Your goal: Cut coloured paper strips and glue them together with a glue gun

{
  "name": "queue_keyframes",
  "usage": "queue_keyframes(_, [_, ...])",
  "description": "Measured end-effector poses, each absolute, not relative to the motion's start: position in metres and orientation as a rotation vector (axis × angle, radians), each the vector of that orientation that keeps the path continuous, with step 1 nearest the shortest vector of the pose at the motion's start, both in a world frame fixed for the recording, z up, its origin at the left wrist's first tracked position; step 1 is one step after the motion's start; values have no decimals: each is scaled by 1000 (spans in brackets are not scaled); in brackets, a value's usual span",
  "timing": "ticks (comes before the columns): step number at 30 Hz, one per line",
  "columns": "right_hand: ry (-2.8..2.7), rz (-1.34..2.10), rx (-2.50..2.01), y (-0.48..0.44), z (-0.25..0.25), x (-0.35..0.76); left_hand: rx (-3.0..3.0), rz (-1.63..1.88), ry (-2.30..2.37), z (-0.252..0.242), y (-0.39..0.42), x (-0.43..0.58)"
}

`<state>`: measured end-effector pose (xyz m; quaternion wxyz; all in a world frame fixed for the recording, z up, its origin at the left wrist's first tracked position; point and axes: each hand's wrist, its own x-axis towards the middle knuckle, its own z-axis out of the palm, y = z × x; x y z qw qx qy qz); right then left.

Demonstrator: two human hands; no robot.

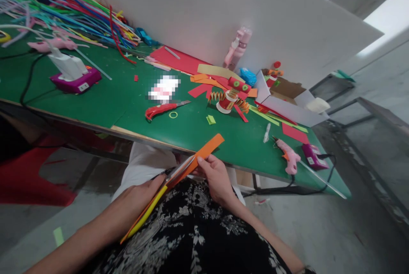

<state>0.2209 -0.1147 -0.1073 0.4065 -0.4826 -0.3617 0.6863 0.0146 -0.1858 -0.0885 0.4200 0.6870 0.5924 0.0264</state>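
Orange paper strip [213, 143] right in front of me, and my right hand [217, 176] has it, thumb pressed on top, fingers tucked beneath! Its free end juts out past my thumb, over the near edge of the green table [128, 105].

Over to my left hand [155, 184]: that one is closed around the scissors [149, 211], yellow handle slanting down beneath my wrist, blades pointing up towards my right hand and lying along the strip. How far the blades are parted, I can't tell.

Straight beyond my right hand, a folded green scrap [211, 119], and just behind that stands the paper figure [227, 101], springy pleated arms out to either side, two green eyes on its red top! Beyond my left hand lies the red-handled cutter [161, 110], blade turned rightward.

Out to the right of my right hand, a pink glue gun [290, 158] rests near the table's edge, its clear stick poking out behind, a purple block [315, 157] just beside it. Further off past that hand, a white open box [287, 108]. Far left, well beyond my left hand, a heap of coloured fuzzy stems [83, 18]!
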Motion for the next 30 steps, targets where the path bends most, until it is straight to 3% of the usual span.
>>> queue_keyframes(30, [-1018, 1756, -1199, -117, -112, 219, 1715, 81, 1453, -82, -176, 23])
